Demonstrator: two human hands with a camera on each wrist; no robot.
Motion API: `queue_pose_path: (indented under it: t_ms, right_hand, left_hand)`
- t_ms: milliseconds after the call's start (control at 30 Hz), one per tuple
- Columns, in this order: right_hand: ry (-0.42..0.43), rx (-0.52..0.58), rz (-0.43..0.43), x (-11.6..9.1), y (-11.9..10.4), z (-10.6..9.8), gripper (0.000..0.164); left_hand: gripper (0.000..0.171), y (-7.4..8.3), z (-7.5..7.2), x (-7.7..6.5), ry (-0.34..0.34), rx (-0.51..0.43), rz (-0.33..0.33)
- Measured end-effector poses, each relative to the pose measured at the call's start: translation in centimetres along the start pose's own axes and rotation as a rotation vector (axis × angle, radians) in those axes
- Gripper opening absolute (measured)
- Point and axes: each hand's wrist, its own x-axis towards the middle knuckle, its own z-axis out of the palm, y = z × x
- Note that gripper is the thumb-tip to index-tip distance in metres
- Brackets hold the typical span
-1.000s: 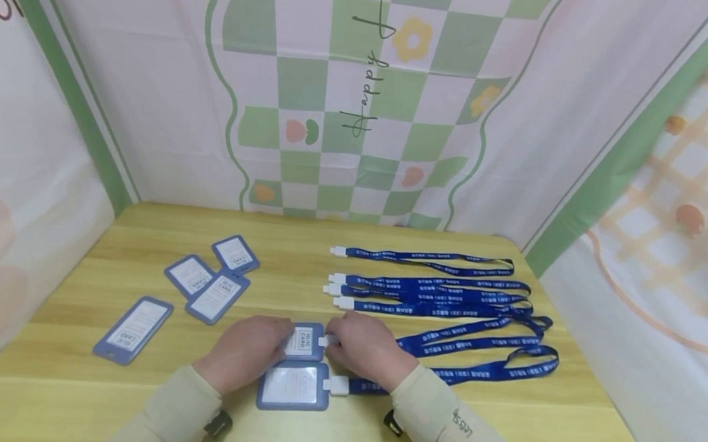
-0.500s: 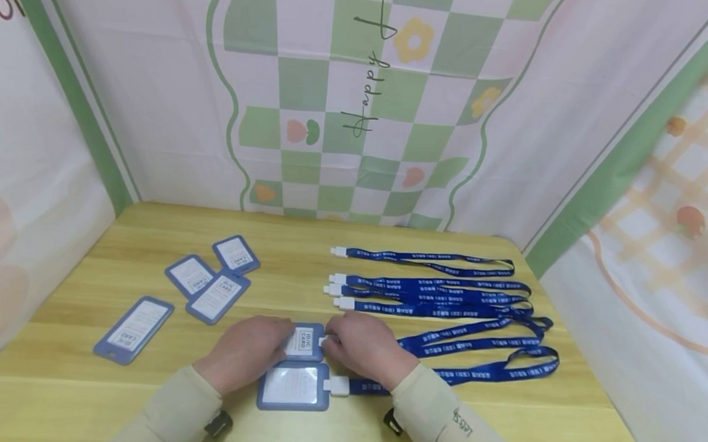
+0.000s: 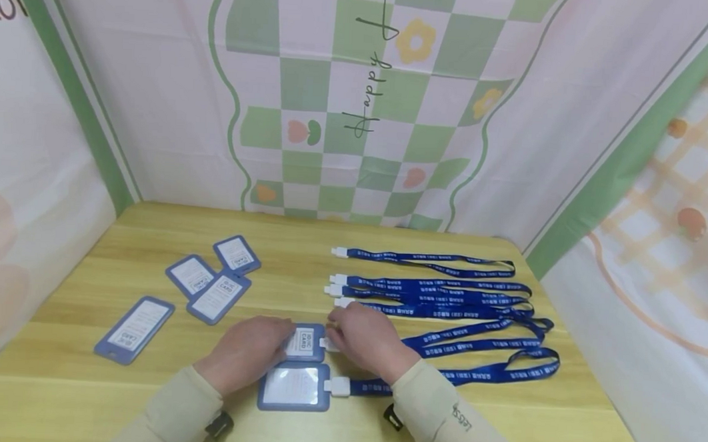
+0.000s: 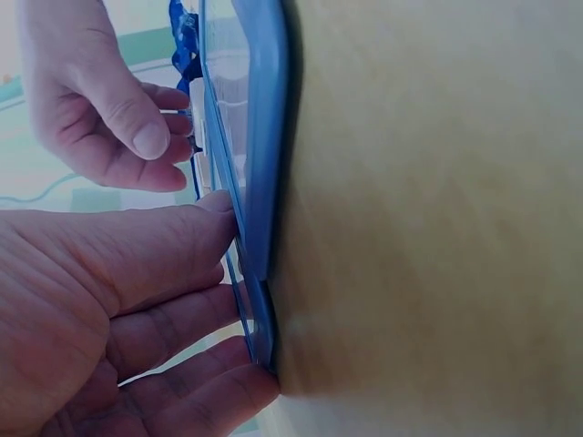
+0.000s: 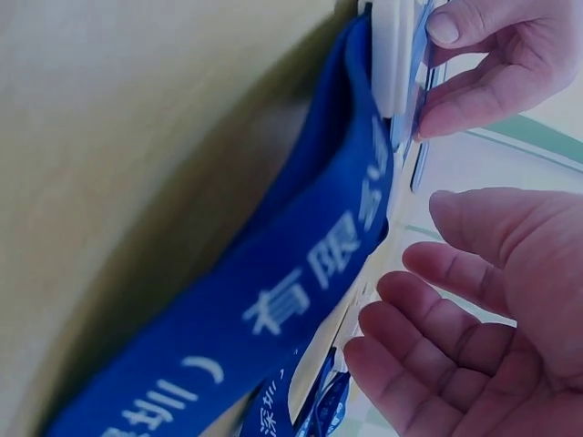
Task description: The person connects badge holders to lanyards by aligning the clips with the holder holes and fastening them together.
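My left hand [image 3: 243, 352] lies over the left end of a blue ID card holder [image 3: 306, 343], thumb and fingers gripping its edges. A white clip [image 3: 327, 344] joins this holder's right end to a blue lanyard [image 3: 452, 348]. Just right of the clip is my right hand [image 3: 367, 338], covering part of the strap. Seen in the right wrist view, the fingers of that right hand [image 5: 455, 337] are spread and loosely bent, with nothing between them. A second card holder [image 3: 294, 386] lies directly below, joined by its white clip [image 3: 339, 386] to another lanyard [image 3: 496, 374].
On the left of the wooden table [image 3: 140, 403] lie several loose card holders, three of them overlapping [image 3: 218, 297] and one apart [image 3: 134, 330]. Several lanyards [image 3: 434, 295] are laid out at the right, clips facing left, with one [image 3: 430, 258] farther back.
My right hand has let go of the white clip and shifted slightly up and away, showing more of the clip. The left hand keeps its place on the card holder.
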Motion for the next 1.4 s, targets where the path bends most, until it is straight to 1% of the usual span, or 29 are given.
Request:
queue_pose_path:
  t_ms: [133,300,467,633,800,1133,1400]
  right_hand:
    - [0.024,-0.028,0.005,0.1,0.2,-0.2,0.027]
    - [0.080,-0.070,-0.002,0.4,0.4,-0.3,0.028]
    - [0.108,-0.105,0.014,0.8,0.6,-0.3,0.022]
    - [0.097,-0.113,0.040,1.0,0.7,-0.3,0.016]
    - [0.090,-0.130,0.043,1.1,0.9,-0.1,0.014]
    - [0.034,-0.133,0.087,1.5,0.9,0.0,0.020]
    - [0.021,-0.142,0.103,1.6,0.9,-0.1,0.020]
  left_hand:
    - [0.028,0.0,0.0,0.0,-0.006,-0.003,-0.007]
    - [0.026,0.1,0.0,0.0,-0.010,-0.007,-0.012]
    - [0.028,0.1,0.0,0.0,-0.008,-0.008,-0.011]
    - [0.030,0.2,0.0,0.0,-0.012,-0.010,-0.011]
    - [0.028,0.2,-0.1,0.0,-0.011,-0.005,-0.012]
    - [0.026,0.3,-0.1,0.0,-0.020,-0.002,-0.024]
    - [0.028,0.4,-0.1,0.0,-0.022,-0.004,-0.034]
